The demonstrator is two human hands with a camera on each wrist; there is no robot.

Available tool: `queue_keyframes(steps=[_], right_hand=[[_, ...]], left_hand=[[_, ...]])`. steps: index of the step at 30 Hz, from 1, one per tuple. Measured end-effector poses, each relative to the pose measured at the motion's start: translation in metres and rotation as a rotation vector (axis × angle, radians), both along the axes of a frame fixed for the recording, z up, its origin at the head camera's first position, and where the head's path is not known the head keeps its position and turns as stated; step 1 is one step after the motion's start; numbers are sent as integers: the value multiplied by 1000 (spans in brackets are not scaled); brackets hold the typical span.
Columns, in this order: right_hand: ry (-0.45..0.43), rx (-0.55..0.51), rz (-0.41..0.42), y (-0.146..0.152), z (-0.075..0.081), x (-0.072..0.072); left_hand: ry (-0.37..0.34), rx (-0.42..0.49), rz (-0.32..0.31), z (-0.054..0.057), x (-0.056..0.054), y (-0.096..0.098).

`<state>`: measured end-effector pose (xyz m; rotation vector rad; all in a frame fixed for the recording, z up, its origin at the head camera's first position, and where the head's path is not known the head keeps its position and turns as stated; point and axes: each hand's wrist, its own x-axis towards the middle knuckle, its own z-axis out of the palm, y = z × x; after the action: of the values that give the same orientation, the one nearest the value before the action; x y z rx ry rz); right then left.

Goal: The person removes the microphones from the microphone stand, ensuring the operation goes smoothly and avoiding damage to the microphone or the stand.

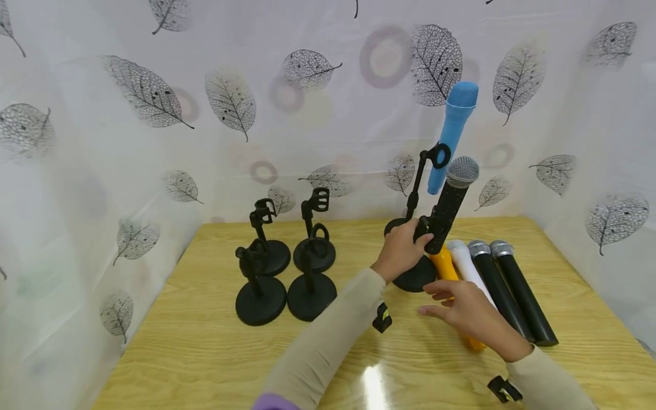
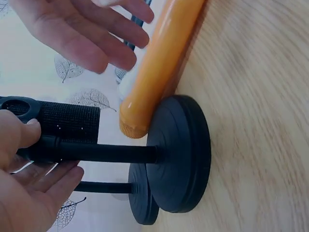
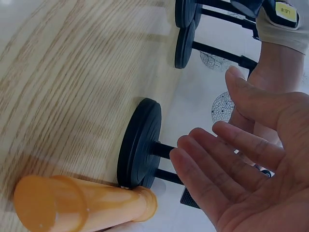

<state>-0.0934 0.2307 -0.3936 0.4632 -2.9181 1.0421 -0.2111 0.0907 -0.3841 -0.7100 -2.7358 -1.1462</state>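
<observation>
My left hand (image 1: 402,250) grips the upper part of a black desk microphone stand (image 1: 416,276), at its clip. A black microphone with a silver mesh head (image 1: 451,208) sits tilted in that clip. In the left wrist view, the thumb lies on the clip and the fingers go round behind it; the stand's round base (image 2: 178,154) shows beside the orange microphone (image 2: 161,58). My right hand (image 1: 468,310) hovers over the orange microphone with fingers spread and holds nothing. In the right wrist view its fingers (image 3: 212,164) are extended, the palm bare.
Behind stands another stand (image 1: 412,199) holding a blue microphone (image 1: 453,128). A white microphone (image 1: 468,267) and two black ones (image 1: 502,290) lie to the right of the orange one. Several black stands (image 1: 261,299) with bare clips are grouped at left. Leaf-patterned sheeting (image 1: 307,136) encloses the wooden table (image 1: 195,347).
</observation>
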Motion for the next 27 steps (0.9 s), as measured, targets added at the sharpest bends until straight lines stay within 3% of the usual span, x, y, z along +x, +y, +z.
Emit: queue_keyframes(steps=[5, 12, 15, 27], right_hand=[[12, 5, -1, -1, 0, 1], [-13, 31, -12, 1, 6, 2], [-19, 34, -28, 3, 7, 2], [42, 25, -67, 9, 17, -5]], left_hand=[[46, -77, -35, 0, 0, -4], [-8, -127, -56, 2, 8, -18], [4, -139, -69, 2, 11, -26], [-21, -48, -146, 2, 28, -56]])
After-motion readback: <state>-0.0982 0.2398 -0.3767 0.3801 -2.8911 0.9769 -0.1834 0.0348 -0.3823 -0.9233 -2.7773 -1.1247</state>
